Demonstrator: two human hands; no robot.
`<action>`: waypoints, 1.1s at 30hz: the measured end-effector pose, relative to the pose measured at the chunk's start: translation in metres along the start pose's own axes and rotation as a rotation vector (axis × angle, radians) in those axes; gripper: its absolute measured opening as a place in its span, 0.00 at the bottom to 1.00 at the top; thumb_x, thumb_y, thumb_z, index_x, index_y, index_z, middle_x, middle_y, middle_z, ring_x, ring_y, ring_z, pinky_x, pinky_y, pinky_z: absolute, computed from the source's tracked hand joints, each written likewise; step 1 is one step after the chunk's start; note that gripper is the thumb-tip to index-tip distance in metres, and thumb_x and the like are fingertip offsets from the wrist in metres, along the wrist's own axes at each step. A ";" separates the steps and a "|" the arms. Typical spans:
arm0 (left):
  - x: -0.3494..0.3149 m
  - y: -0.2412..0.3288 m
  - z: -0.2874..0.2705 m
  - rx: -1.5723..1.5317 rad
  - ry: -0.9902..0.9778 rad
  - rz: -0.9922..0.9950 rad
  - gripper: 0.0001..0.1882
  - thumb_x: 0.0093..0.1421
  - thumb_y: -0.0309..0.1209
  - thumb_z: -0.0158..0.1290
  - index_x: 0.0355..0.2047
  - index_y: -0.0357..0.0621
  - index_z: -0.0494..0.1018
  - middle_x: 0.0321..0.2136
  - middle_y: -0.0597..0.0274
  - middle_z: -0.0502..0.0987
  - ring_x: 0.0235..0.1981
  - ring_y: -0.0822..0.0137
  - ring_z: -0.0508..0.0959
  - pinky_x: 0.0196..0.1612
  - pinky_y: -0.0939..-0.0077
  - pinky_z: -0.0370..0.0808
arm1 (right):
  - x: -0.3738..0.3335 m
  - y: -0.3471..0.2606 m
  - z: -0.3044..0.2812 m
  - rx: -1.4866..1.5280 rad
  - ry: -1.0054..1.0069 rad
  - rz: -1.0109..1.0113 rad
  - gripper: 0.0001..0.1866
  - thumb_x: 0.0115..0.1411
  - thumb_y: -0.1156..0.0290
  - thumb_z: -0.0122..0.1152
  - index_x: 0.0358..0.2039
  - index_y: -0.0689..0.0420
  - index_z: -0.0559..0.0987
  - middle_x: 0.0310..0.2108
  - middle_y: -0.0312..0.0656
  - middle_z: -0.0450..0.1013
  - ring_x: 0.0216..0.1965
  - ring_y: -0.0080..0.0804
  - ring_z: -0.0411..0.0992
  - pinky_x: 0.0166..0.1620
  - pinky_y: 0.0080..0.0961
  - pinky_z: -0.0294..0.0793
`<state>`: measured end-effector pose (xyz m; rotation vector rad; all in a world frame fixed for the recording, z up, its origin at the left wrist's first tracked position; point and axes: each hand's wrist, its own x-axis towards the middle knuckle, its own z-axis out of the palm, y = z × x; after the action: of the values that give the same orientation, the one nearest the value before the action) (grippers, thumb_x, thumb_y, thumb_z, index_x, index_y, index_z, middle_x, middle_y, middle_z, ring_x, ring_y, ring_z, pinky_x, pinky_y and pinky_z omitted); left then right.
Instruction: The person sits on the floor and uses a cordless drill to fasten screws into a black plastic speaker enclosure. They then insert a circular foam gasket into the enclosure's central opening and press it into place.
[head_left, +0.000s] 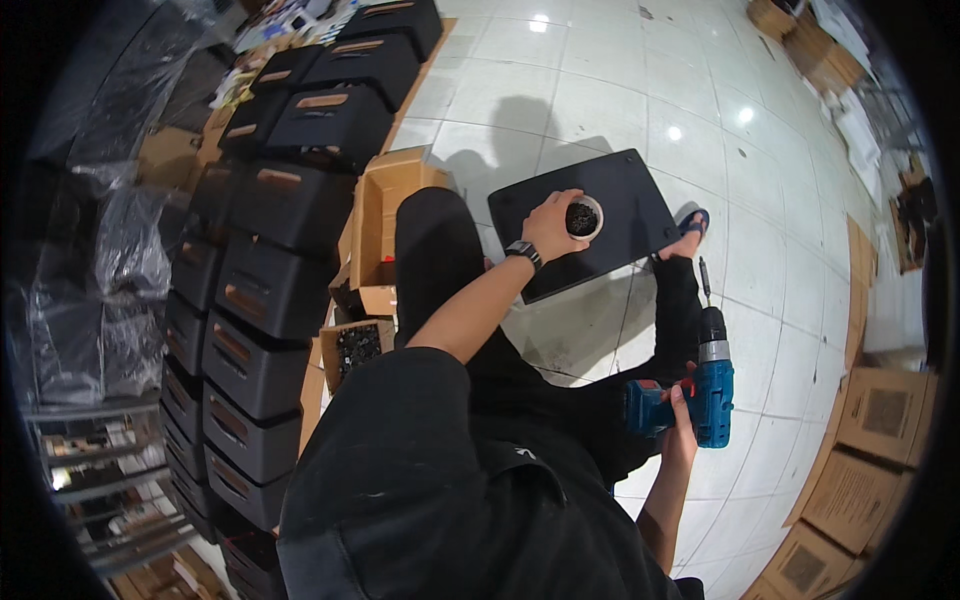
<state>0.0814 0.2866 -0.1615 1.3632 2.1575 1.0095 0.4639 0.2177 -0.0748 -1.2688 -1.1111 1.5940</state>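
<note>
My left hand (549,226), with a watch (524,255) on its wrist, is wrapped round a small white cup (599,217). Small black pieces, which look like screws, fill the cup (581,219). Beneath it lies a flat black panel (628,190) with rounded corners; whether the cup rests on the panel or hovers above it I cannot tell. Off to the right, my right hand (680,412) grips a teal cordless drill (713,400) by its handle. The drill's long bit (705,278) points away from me, beyond the panel's edge.
Stacked black bins (276,205) with handle slots line the left. Beside my left leg sit an open cardboard box (388,195) and a smaller box of black parts (358,347). Cardboard cartons (850,500) stand at right on the tiled floor (600,90). My sandalled foot (690,232) is near the panel.
</note>
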 end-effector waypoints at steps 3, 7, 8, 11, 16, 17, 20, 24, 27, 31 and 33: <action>-0.042 -0.007 -0.074 -0.088 0.198 0.270 0.46 0.41 0.40 0.75 0.62 0.48 0.71 0.60 0.53 0.75 0.60 0.51 0.77 0.64 0.60 0.73 | 0.002 0.015 0.003 -0.063 -0.061 0.016 0.33 0.62 0.71 0.73 0.66 0.58 0.72 0.40 0.35 0.75 0.40 0.23 0.74 0.51 0.27 0.74; -0.109 0.031 -0.188 -0.071 0.296 0.061 0.42 0.43 0.28 0.73 0.61 0.38 0.71 0.56 0.49 0.78 0.59 0.57 0.78 0.63 0.64 0.74 | 0.065 -0.001 0.035 -0.327 -0.036 -0.061 0.26 0.63 0.71 0.72 0.61 0.57 0.78 0.56 0.40 0.77 0.57 0.31 0.73 0.60 0.32 0.72; -0.126 0.032 -0.207 0.036 0.374 0.034 0.43 0.43 0.23 0.73 0.62 0.38 0.70 0.57 0.50 0.78 0.59 0.59 0.78 0.64 0.64 0.73 | 0.093 0.007 0.046 -0.331 -0.173 -0.246 0.26 0.64 0.71 0.72 0.62 0.57 0.77 0.56 0.40 0.76 0.57 0.31 0.74 0.61 0.33 0.72; -0.176 0.013 -0.248 -0.131 0.532 0.027 0.46 0.45 0.28 0.76 0.64 0.36 0.68 0.57 0.51 0.76 0.58 0.61 0.77 0.63 0.64 0.73 | 0.153 0.015 0.115 -0.236 -0.230 -0.391 0.16 0.67 0.66 0.69 0.50 0.61 0.80 0.42 0.41 0.80 0.46 0.28 0.78 0.51 0.29 0.76; -0.251 -0.006 -0.278 0.044 0.649 -0.160 0.49 0.45 0.26 0.76 0.67 0.39 0.64 0.61 0.53 0.72 0.61 0.61 0.74 0.67 0.65 0.69 | 0.247 0.069 0.195 -0.303 -0.196 -0.489 0.19 0.65 0.59 0.72 0.46 0.62 0.81 0.41 0.41 0.80 0.42 0.30 0.78 0.48 0.28 0.76; -0.263 -0.010 -0.278 0.046 0.666 -0.192 0.50 0.45 0.27 0.76 0.67 0.39 0.64 0.62 0.53 0.72 0.62 0.61 0.73 0.67 0.65 0.69 | 0.256 0.075 0.205 -0.335 -0.220 -0.451 0.16 0.66 0.62 0.72 0.46 0.61 0.81 0.41 0.38 0.79 0.42 0.27 0.76 0.50 0.27 0.76; -0.297 -0.012 -0.274 0.015 0.711 -0.254 0.48 0.49 0.30 0.74 0.69 0.36 0.62 0.63 0.51 0.70 0.64 0.57 0.71 0.69 0.61 0.66 | 0.280 0.113 0.223 -0.281 -0.250 -0.508 0.15 0.65 0.64 0.72 0.44 0.61 0.81 0.37 0.38 0.79 0.40 0.27 0.76 0.46 0.28 0.76; -0.310 -0.006 -0.257 0.011 0.809 -0.326 0.48 0.49 0.29 0.74 0.68 0.37 0.63 0.63 0.52 0.71 0.64 0.57 0.71 0.69 0.61 0.66 | 0.284 0.121 0.229 -0.275 -0.202 -0.416 0.19 0.62 0.60 0.75 0.43 0.63 0.83 0.36 0.40 0.81 0.37 0.27 0.77 0.43 0.29 0.76; -0.298 0.005 -0.239 -0.035 0.820 -0.365 0.51 0.46 0.26 0.76 0.69 0.38 0.61 0.61 0.53 0.71 0.62 0.60 0.73 0.68 0.64 0.67 | 0.292 0.127 0.226 -0.350 -0.214 -0.409 0.19 0.62 0.60 0.75 0.44 0.62 0.83 0.37 0.42 0.81 0.38 0.29 0.78 0.44 0.31 0.76; -0.279 0.020 -0.221 -0.038 0.813 -0.382 0.52 0.45 0.25 0.75 0.69 0.38 0.61 0.60 0.54 0.72 0.61 0.61 0.73 0.68 0.64 0.67 | 0.276 0.132 0.208 -0.265 -0.133 -0.529 0.15 0.60 0.65 0.75 0.41 0.60 0.82 0.33 0.40 0.78 0.36 0.32 0.78 0.44 0.33 0.77; -0.282 0.026 -0.213 -0.040 0.795 -0.352 0.52 0.45 0.24 0.75 0.69 0.38 0.61 0.59 0.54 0.72 0.61 0.61 0.73 0.67 0.64 0.67 | 0.238 0.151 0.191 -0.383 -0.034 -0.544 0.13 0.58 0.69 0.74 0.40 0.59 0.81 0.31 0.40 0.76 0.35 0.34 0.77 0.44 0.34 0.77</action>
<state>0.0838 -0.0355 -0.0139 0.5423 2.7554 1.6059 0.2243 0.3682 -0.2645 -1.0445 -1.6707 1.0281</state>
